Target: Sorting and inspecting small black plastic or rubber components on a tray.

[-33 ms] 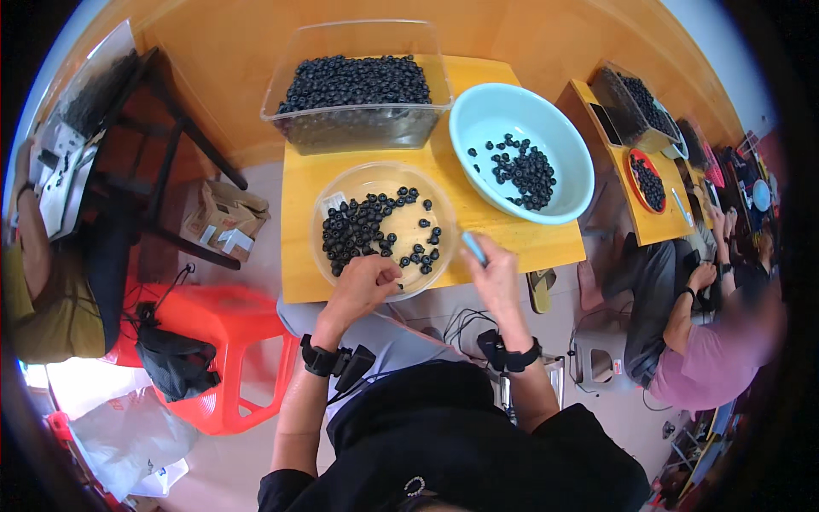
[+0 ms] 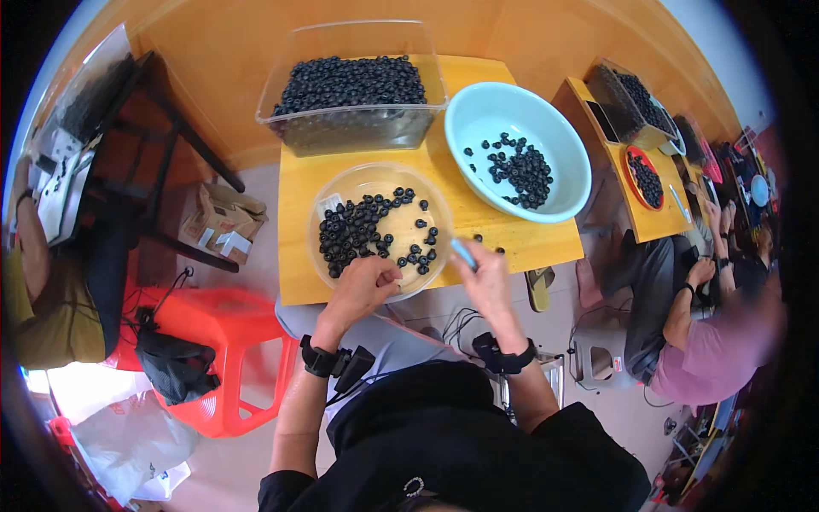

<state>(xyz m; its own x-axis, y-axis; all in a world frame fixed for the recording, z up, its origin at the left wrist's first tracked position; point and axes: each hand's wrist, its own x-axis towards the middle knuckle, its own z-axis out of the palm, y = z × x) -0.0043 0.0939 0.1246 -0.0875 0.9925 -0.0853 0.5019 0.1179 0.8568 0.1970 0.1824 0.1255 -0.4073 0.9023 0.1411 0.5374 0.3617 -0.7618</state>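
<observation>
My left hand (image 2: 365, 286) rests over the near rim of a clear round tub (image 2: 319, 247). Its thumb and fingers are pinched together; whatever is between them is too small to make out. Inside the tub lie many small black round parts (image 2: 348, 229), each with a short neck, heaped at the left and scattered at the right. Just right of the tub, my right hand (image 2: 486, 282) is closed around a light blue handled tool (image 2: 463, 253), its tip pointing up-left. Two loose black parts (image 2: 478, 238) sit on the yellow table by that hand.
Behind the tub stands a clear rectangular bin (image 2: 354, 128) filled with black parts. A light blue basin (image 2: 559, 205) at the right holds a smaller pile. A red stool (image 2: 230, 316) and a cardboard box (image 2: 226, 218) are at the left. Other people work at both sides.
My right hand has moved slightly down and left with the blue tool. Two black parts now show on the table beside it. My left hand has stayed in place.
</observation>
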